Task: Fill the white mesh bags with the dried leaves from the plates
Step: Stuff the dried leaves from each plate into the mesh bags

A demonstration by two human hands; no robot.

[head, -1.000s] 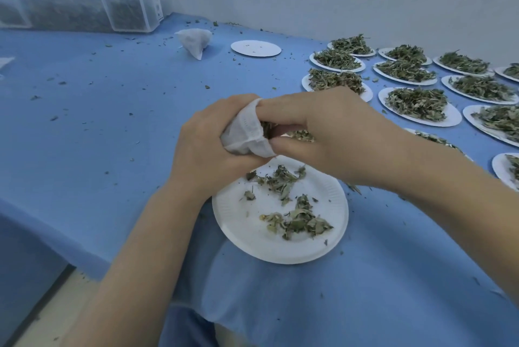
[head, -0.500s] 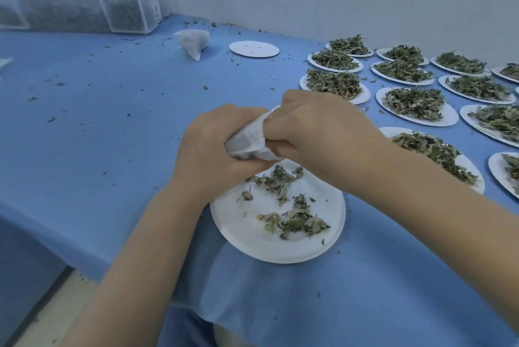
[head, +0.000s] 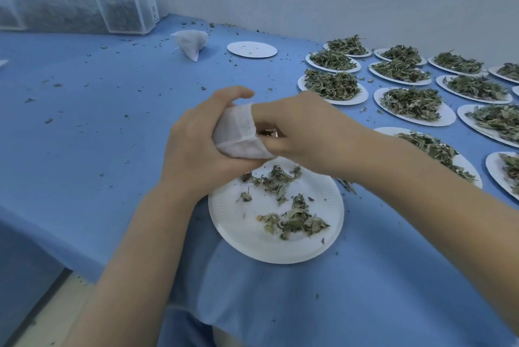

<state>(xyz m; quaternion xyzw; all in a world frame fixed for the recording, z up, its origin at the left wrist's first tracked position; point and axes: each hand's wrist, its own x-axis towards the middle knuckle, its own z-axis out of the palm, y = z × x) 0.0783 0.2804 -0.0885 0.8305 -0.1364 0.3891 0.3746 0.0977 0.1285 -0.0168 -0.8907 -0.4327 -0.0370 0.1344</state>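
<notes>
**Mesh bag takes another pinch of leaves**

The mesh bag (head: 238,133) hangs just above the near plate (head: 276,245), its mouth turned right. The left hand (head: 196,147) grips its body, fingers curled round the cloth. The right hand (head: 297,133) now has thumb and fingers at the bag's mouth, where half a second ago its knuckles hid the opening; dark leaves show at the rim, apparently pinched, though the fingertips are partly hidden. Two small clumps of leaves (head: 292,223) remain on the near plate, so this bag is well on but not done. Many full plates (head: 412,101) wait to the right. A filled bag (head: 191,40) and a bare plate (head: 252,49) sit farther back on the table (head: 84,122).
</notes>
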